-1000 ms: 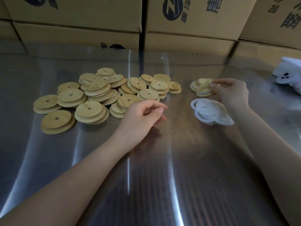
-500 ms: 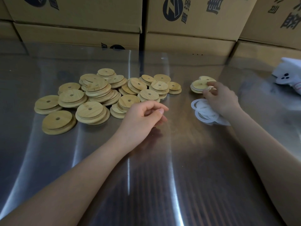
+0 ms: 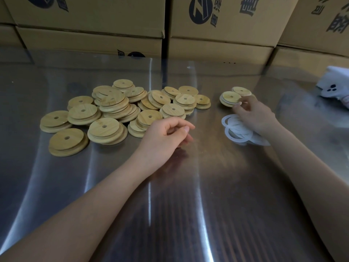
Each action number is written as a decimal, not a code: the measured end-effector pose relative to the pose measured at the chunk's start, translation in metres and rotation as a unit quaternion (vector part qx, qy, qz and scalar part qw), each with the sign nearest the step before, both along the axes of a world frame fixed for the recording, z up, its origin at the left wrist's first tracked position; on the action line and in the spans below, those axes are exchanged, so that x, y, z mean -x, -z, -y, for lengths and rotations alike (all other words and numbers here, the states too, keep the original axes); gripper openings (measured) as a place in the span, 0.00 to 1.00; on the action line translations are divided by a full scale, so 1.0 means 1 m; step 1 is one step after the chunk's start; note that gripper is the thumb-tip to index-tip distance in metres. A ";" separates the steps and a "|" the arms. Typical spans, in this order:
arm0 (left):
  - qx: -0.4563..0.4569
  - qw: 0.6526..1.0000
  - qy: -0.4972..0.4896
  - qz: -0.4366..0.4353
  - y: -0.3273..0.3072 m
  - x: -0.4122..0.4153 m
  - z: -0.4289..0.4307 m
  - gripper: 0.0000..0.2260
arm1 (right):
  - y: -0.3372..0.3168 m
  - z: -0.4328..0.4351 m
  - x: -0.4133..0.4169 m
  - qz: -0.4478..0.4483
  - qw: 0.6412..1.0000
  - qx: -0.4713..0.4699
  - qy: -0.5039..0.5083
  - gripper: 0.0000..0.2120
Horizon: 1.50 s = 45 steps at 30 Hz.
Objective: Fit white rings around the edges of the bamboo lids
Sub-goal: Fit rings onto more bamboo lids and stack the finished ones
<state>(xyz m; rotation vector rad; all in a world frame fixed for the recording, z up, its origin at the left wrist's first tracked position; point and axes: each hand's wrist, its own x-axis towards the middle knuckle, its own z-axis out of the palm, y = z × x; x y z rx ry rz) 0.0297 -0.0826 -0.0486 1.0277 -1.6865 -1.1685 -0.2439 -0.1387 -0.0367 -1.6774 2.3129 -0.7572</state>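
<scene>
Surface: reflective steel table [image 3: 188, 205], with printed cardboard boxes [image 3: 226, 25] stacked along its far edge. The loose bamboo lids [image 3: 113, 108] are heaped left of centre. A small stack of lids [image 3: 229, 98] sits apart at right, with the white rings [image 3: 234, 129] just in front of it.

Left hand [image 3: 166, 137]: loosely curled, holding nothing, beside the heap.

Right hand [image 3: 255, 116]: over the rings, fingertips at the small stack's edge. Whether it grips anything cannot be told.

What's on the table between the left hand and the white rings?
Nothing. In the head view, only bare shiny table lies between the left hand and the white rings.
</scene>
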 end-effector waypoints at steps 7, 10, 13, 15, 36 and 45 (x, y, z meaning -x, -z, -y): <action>-0.009 1.000 0.002 -0.008 0.000 0.000 0.000 0.09 | -0.012 -0.013 0.004 0.000 0.994 -0.072 -0.088 0.30; -0.009 1.000 0.002 -0.005 0.000 0.000 0.001 0.09 | -0.012 -0.015 0.003 -0.012 0.993 -0.060 -0.104 0.26; -0.007 1.000 0.000 -0.003 0.000 0.000 0.001 0.09 | -0.013 -0.016 0.002 -0.006 0.991 -0.043 -0.124 0.14; -0.009 1.000 0.000 -0.003 0.000 0.000 0.000 0.10 | -0.013 -0.017 0.002 0.010 0.991 -0.020 -0.130 0.10; 0.208 0.950 -0.176 0.154 -0.007 -0.006 -0.001 0.08 | -0.015 -0.028 -0.025 0.111 0.953 0.081 -0.270 0.05; 0.155 0.851 -0.275 0.421 0.001 -0.017 0.015 0.24 | -0.022 -0.037 -0.044 0.227 0.931 0.148 -0.243 0.03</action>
